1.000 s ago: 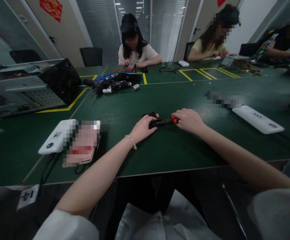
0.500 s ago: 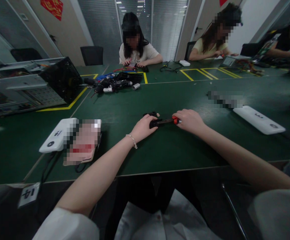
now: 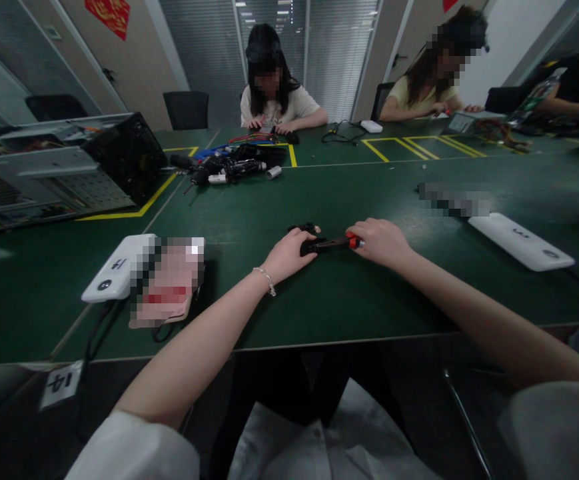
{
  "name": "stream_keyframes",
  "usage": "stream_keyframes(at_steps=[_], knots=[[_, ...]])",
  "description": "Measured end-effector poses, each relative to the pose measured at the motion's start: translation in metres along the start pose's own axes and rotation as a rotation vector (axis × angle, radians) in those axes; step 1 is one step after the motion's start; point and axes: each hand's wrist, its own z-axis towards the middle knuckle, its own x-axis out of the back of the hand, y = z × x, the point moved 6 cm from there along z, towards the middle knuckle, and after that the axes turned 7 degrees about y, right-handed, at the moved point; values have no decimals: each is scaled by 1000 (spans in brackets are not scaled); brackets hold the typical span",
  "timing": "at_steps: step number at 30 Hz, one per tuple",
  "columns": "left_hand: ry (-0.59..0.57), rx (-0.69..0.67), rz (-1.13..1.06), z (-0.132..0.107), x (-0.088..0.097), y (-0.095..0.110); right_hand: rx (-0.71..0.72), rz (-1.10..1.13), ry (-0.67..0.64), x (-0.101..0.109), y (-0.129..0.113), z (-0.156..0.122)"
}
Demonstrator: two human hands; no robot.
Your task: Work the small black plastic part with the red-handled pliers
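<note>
Near the table's front, my left hand [image 3: 289, 255] is closed, with its thumb and fingers around a small black part [image 3: 309, 247] that I cannot identify. My right hand [image 3: 383, 240] grips a red-handled tool [image 3: 353, 240] with a slim dark metal front. Whether it is a screwdriver or pliers is too small to tell. The tool points left and its tip meets the black part between my hands. Just beyond my left fingers lies another small black piece [image 3: 303, 228], partly hidden by the hand.
The green table [image 3: 269, 320] carries a white power bank [image 3: 119, 267] beside a blurred phone [image 3: 169, 280] on the left. Another white power bank [image 3: 522, 241] lies right. An open computer case [image 3: 64, 170] stands far left, a cable heap [image 3: 239, 165] ahead. Several people sit opposite.
The whole view has shifted slightly to the right. Both hands keep their places on the black part and the red-handled tool, with no clear movement between them.
</note>
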Motion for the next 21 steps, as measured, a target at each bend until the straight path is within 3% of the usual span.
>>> stream_keyframes(at_steps=[11,21], knots=[[9,-15,-18,0,-2,-1,52,-54,34,4,0,0],[-3,2,-31,0,-1,-1,5,8,-6,-1,1,0]])
